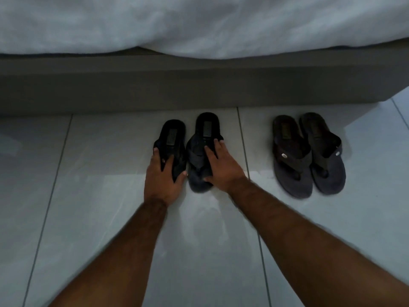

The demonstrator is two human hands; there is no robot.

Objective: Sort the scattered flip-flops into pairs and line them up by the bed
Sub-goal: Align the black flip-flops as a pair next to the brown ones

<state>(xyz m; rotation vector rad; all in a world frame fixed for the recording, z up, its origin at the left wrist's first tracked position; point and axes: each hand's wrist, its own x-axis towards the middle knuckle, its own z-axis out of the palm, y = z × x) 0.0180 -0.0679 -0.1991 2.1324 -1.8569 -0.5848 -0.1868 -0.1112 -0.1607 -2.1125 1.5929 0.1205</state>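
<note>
Dim light, head view looking down at tiled floor beside the bed. Bed base runs as a long grey edge across the frame; white duvet overhangs it. Bed corner sits at far right, floor open beyond it. Black pair lies on the floor just off the bed base, heels toward the bed, toes toward the person. Left flip-flop heel ends a little short of the bed; right flip-flop heel nearly meets the bed's shadow line. The two are side by side with a narrow gap at the toes. Left hand lies over the toe end of the left flip-flop, fingers spread along its outer edge and thumb at its inner edge, gripping it loosely. Right hand rests flat and open on the strap of the right flip-flop, thumb at the toe edge; no closed grasp visible. Grey pair stands further along the bed toward its corner, well apart from the black pair, both soles touching, same heading. Bare floor fills the stretch along the bed left of the black pair.
</note>
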